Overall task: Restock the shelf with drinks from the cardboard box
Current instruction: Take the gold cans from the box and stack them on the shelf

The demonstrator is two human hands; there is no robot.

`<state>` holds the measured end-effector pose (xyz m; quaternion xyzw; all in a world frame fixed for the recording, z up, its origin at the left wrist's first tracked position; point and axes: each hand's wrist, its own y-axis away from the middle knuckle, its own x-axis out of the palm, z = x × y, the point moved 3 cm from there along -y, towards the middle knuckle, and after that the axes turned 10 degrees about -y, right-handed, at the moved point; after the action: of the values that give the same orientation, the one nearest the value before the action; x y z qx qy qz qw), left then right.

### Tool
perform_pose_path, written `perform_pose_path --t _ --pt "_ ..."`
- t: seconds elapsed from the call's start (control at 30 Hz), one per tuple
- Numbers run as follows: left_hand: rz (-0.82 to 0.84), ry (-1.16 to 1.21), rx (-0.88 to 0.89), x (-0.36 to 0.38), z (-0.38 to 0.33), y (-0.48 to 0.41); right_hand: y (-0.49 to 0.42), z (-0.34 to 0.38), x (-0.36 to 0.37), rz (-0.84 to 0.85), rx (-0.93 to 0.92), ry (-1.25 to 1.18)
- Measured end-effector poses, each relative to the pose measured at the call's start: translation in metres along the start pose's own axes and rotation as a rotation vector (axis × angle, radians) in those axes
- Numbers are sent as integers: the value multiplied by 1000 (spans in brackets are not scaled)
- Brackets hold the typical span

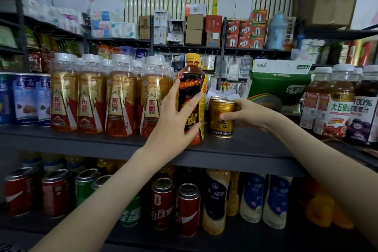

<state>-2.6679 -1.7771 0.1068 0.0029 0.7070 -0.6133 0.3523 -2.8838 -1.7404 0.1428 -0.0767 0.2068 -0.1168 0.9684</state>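
My left hand (176, 120) grips a black and yellow Hi-Tiger bottle (193, 88) with a yellow cap, standing upright on the dark middle shelf (255, 145). Just right of it stands a gold Red Bull can (222, 122), which my right hand (247, 112) holds by its right side, thumb across the front. More gold cans stand behind it, mostly hidden. Left of the bottle is a row of gold and red bottles (120, 98) with clear caps. No cardboard drinks box is plainly in view.
Blue cans (26, 98) stand at the shelf's far left and juice bottles (339, 104) at its right. A green carton (278, 86) sits behind the cans. The lower shelf holds red and green cans (163, 202) and cream bottles (253, 196). Upper shelves carry boxes.
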Motion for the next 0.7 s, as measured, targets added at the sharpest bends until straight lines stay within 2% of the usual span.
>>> perform_pose_path --t 0.37,0.57,0.7 --pt "-28 50 10 7 2 0 6 -9 12 -77 25 28" --pt "-53 41 8 4 2 9 29 -3 27 -349 -118 408" --pt "-31 112 -73 -10 -3 40 74 7 55 -509 -258 616"
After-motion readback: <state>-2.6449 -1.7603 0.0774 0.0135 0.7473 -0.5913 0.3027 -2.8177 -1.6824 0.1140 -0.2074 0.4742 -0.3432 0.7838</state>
